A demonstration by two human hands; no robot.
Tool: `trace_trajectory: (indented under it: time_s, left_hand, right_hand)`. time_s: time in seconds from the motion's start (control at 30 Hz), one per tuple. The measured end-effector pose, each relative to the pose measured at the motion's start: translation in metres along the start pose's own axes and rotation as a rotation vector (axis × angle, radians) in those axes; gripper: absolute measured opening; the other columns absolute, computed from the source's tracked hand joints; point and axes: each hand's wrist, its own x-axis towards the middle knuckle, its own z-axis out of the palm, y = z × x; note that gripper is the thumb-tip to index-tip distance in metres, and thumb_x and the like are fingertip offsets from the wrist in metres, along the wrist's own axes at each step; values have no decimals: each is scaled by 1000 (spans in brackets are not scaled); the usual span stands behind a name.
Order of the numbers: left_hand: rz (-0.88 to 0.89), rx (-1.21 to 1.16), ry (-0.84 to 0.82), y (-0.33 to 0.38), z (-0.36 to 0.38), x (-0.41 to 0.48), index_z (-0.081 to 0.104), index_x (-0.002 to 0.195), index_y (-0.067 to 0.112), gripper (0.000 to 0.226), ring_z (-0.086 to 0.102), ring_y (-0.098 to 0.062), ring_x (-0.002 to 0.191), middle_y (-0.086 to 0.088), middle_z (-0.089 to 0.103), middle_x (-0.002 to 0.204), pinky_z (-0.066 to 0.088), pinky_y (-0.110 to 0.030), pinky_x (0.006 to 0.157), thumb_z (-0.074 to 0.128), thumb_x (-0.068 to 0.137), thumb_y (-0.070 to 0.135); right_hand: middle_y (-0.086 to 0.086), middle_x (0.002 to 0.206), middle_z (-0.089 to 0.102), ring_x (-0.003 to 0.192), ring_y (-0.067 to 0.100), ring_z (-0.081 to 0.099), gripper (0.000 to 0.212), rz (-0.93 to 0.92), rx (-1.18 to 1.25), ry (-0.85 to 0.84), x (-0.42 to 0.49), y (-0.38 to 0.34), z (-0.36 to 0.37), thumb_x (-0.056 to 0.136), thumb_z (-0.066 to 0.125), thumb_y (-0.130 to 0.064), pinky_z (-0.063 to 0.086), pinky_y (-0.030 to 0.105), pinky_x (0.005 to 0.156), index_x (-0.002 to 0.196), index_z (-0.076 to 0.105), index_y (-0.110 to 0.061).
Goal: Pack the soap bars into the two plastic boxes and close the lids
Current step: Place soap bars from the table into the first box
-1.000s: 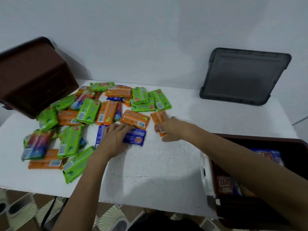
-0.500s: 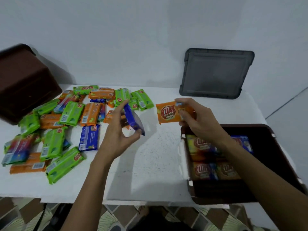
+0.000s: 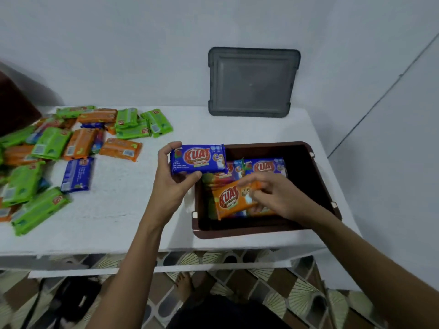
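Note:
A brown plastic box (image 3: 320, 186) stands open at the table's right, with several wrapped soap bars inside. My right hand (image 3: 273, 193) is down inside it, gripping an orange soap bar (image 3: 229, 200) that lies on top of the others. A blue soap bar (image 3: 198, 159) is held face-up in my left hand (image 3: 171, 179) at the box's left rim. Another blue bar (image 3: 266, 166) lies at the back of the box. A pile of green, orange and blue soap bars (image 3: 78, 143) is spread over the table's left half. The second brown box (image 3: 14, 110) shows at the far left edge.
A grey lid (image 3: 253, 83) leans upright against the wall behind the open box. The white table (image 3: 123, 210) has bare surface between the pile and the box. Below its front edge I see a patterned tile floor and a foot.
Both hands lifted a bar from the pile and carried it right. The orange bar went from above the table down into the box; the blue bar turned face-up at the box's rim.

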Motion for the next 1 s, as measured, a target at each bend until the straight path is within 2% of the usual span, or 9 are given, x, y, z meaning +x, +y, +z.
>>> trace_trajectory:
  time_s: [0.1, 0.2, 0.33, 0.47, 0.53, 0.63, 0.73, 0.8, 1.0]
  left_hand:
    - [-17, 13, 44, -4, 7, -7, 37, 131, 27, 58, 63, -7, 105, -1, 53, 126, 54, -16, 72, 64, 87, -1]
    - [-33, 4, 73, -5, 7, -8, 37, 131, 27, 57, 60, -19, 113, -8, 52, 131, 55, -17, 72, 63, 88, -2]
    - [-40, 34, 58, -6, 9, -6, 38, 128, 30, 56, 60, -21, 115, -8, 54, 130, 55, -17, 73, 63, 88, 0]
    - [-8, 83, 17, 0, 13, -1, 38, 126, 35, 58, 60, -19, 115, -7, 53, 130, 56, -19, 75, 65, 88, 0]
    - [5, 85, 5, 5, 18, -1, 36, 126, 33, 59, 60, -18, 115, -6, 52, 131, 55, -18, 73, 65, 87, -1]
    - [3, 55, -53, 12, 28, -1, 36, 125, 32, 59, 62, -13, 112, -3, 54, 129, 56, -21, 73, 68, 85, 3]
    - [-27, 31, -177, 15, 37, 1, 37, 123, 37, 59, 60, -17, 117, -4, 54, 132, 58, -32, 81, 72, 80, 17]
    - [-18, 93, -239, 16, 43, 2, 36, 123, 37, 60, 59, -18, 118, -4, 52, 134, 58, -35, 84, 72, 78, 24]
    - [24, 351, -378, 11, 64, 1, 34, 123, 41, 60, 54, 1, 116, 17, 48, 128, 57, -35, 88, 74, 77, 40]
  right_hand:
    - [8, 122, 61, 98, 22, 70, 29, 131, 104, -101, 13, 14, 10, 95, 53, -2, 61, 34, 78, 119, 62, -17]
    - [10, 127, 58, 102, 20, 69, 31, 244, 64, -145, 29, 26, 14, 94, 53, 2, 61, 36, 80, 118, 63, -16]
    - [7, 119, 58, 89, 19, 67, 31, 191, -432, -177, 41, 32, 15, 92, 58, -4, 58, 32, 71, 115, 60, -24]
    - [6, 125, 58, 106, 24, 59, 30, 60, -817, -177, 44, 28, 19, 95, 57, -23, 53, 37, 83, 123, 53, -31]
    - [-2, 109, 65, 89, 16, 62, 24, -32, -898, -80, 40, 20, 10, 98, 50, -31, 53, 35, 75, 122, 54, -29]
    - [-8, 76, 61, 59, 5, 58, 10, -102, -464, 194, 30, 8, -10, 100, 49, -26, 47, 22, 53, 109, 54, -23]
    - [6, 108, 67, 92, 20, 72, 28, 0, 343, 115, 20, 6, -27, 97, 55, -19, 61, 38, 72, 123, 48, -26]
    - [14, 122, 61, 105, 29, 67, 39, -16, 626, 94, 14, 13, -34, 95, 57, -14, 60, 43, 78, 129, 48, -31]
    - [8, 120, 61, 114, 41, 58, 36, 17, 473, 144, -11, 21, -43, 78, 67, -28, 51, 64, 88, 113, 62, -34]
